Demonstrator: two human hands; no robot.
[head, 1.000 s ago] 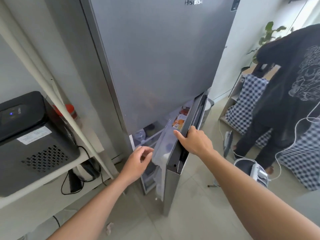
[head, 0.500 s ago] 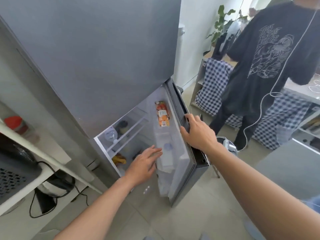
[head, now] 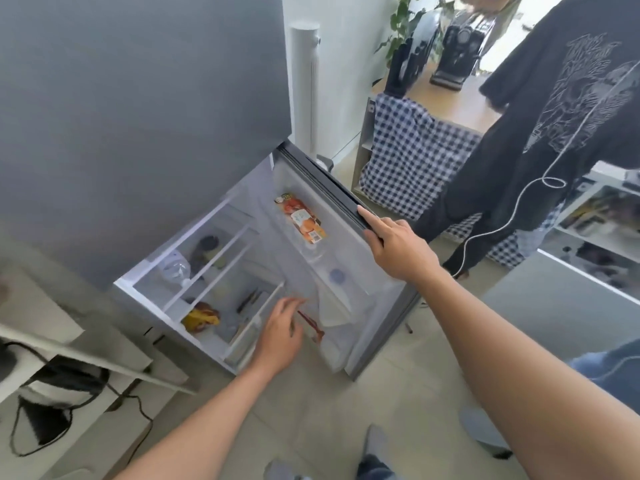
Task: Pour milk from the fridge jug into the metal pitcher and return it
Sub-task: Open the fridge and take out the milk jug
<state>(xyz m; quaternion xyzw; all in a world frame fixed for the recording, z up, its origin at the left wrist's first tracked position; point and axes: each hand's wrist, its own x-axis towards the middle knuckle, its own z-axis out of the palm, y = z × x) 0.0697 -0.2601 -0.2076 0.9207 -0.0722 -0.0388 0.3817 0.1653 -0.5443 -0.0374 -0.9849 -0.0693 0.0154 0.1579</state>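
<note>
Pale floor tiles [head: 408, 382] run under a grey fridge [head: 138, 116] whose lower door [head: 349, 199] stands open. At far left, a white shelf [head: 104, 362] carries a tangle of black cable [head: 69, 393] beneath it. Inside the lower compartment, white racks hold a clear bottle [head: 175, 270] and a yellow packet [head: 201, 318].

The left hand [head: 282, 336] reaches in low at the compartment's front edge, fingers [head: 289, 304] loosely spread and grasping nothing, blurred by motion. Just right of it, in the door's inner shelf, stands a translucent milk jug [head: 334, 292] with a pale blue cap; the hand is near it but not touching. Higher in the same door lies an orange juice bottle [head: 303, 220].

The right hand [head: 398, 251] rests on the door's top edge, fingers curled over the dark rim, gripping it.

Farther right, another person in a black printed shirt [head: 568, 109] stands beside a wooden surface [head: 460, 102] draped with checked cloth [head: 412, 150].
</note>
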